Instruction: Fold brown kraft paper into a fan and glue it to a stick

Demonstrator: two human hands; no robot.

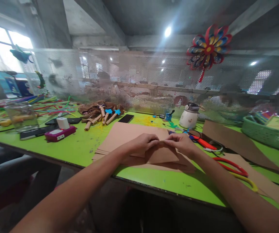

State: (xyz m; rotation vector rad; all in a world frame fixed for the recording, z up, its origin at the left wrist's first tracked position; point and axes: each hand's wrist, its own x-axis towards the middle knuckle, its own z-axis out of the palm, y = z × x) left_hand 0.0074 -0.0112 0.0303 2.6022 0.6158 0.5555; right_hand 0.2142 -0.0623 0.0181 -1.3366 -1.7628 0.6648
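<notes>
Your bare forearms reach in from the bottom corners to the flat brown paper piece (162, 154), which sits near the front edge of the lime-green tabletop (81, 142), on top of the fanned stack of light-brown paper sheets (122, 136). Your left hand (145, 142) has its fingers curled in, pinching the piece's raised upper edge; your right hand (184, 144) pinches that edge close beside it, thumb and fingertips together.

Just behind the stack you have a black rectangular phone (126, 118). To the right of your right hand is a tool with orange-red handles (204, 141), and nearer you are red and yellow looped handles (234, 166). A white jug with a dark top (189, 118) stands upright behind your right hand.

Farther out, a green plastic basket (268, 134) sits at your far right. On your left are a magenta box (60, 133) carrying a small white block (62, 123), a clear glass jar (23, 119), and, toward the back, rolled brown paper tubes (95, 120) beside crumpled dark-brown material (87, 109).
</notes>
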